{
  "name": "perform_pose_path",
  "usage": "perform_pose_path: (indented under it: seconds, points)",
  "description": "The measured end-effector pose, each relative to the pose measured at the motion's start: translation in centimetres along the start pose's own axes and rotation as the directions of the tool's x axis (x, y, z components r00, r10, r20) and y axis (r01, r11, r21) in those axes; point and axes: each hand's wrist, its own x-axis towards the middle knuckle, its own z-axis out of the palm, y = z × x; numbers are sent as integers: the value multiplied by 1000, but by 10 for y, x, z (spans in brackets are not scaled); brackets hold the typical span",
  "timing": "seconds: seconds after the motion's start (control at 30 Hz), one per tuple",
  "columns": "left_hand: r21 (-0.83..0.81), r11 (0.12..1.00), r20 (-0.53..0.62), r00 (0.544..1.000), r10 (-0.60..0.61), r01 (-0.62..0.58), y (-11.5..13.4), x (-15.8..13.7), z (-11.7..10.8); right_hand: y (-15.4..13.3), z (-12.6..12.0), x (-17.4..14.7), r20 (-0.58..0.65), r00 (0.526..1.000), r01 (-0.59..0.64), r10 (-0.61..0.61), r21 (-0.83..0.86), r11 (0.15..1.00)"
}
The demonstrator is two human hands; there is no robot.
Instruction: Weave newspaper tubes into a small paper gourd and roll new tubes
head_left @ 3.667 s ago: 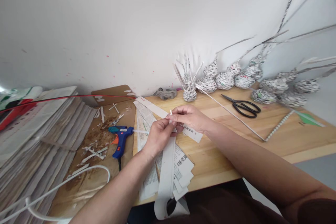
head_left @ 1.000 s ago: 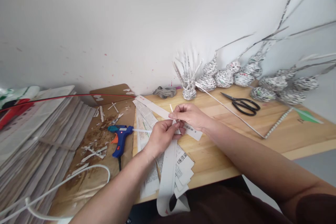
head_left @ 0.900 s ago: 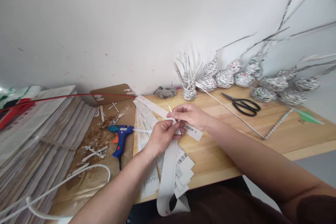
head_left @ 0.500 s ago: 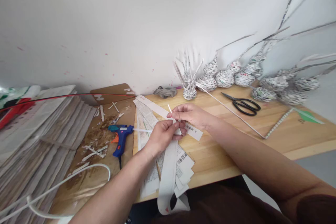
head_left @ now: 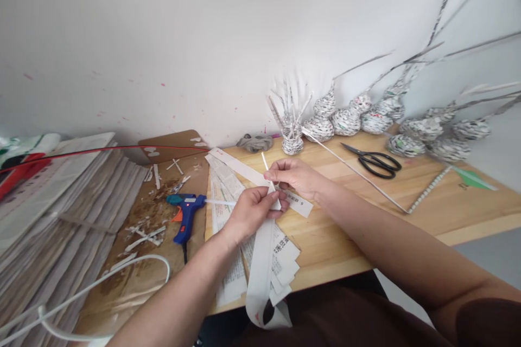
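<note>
My left hand (head_left: 255, 207) is closed on a long white paper strip (head_left: 260, 265), which hangs from it over the table's front edge and curls at the bottom. The fingers of my right hand (head_left: 293, 173) pinch the strip's upper end just above the left thumb. There a thin white rolled tip (head_left: 265, 161) sticks up between the two hands. Under both hands lies a fan of cut newspaper strips (head_left: 280, 265), one end of which shows printed characters on the right.
A blue glue gun (head_left: 188, 219) lies on stained cardboard, left. Beyond it rises a newspaper stack (head_left: 73, 227). Black scissors (head_left: 376, 162) lie on the right. Woven paper gourds (head_left: 345, 121) line the wall beside a small woven piece (head_left: 292, 141) with upright spokes. A white cable (head_left: 122, 263) loops at lower left.
My right hand has shifted slightly up and the rolled tip stands a little higher. My left hand keeps its hold on the strip. The whole view has shifted slightly.
</note>
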Motion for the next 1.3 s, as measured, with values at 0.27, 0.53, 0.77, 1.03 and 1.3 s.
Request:
perform_pose_path:
  seconds: [0.27,0.53,0.77,1.03,1.3]
  points:
    - [-16,1000,3,1000,-23,23,4,-2,3,0,-2,1,69,996,-61,62,-21,998]
    - [-18,999,22,999,-39,39,7,-4,4,4,3,2,-33,999,-11,11,0,1000]
    - [-17,999,16,999,-32,32,5,-3,3,-1,2,-1,3,1000,-24,24,-21,1000]
    - [-30,999,12,999,-30,30,4,-2,2,1,-3,1,2,1000,-31,30,39,999]
    - [-55,997,3,999,-46,46,6,-3,2,2,-5,3,9,1000,-16,16,18,1000]
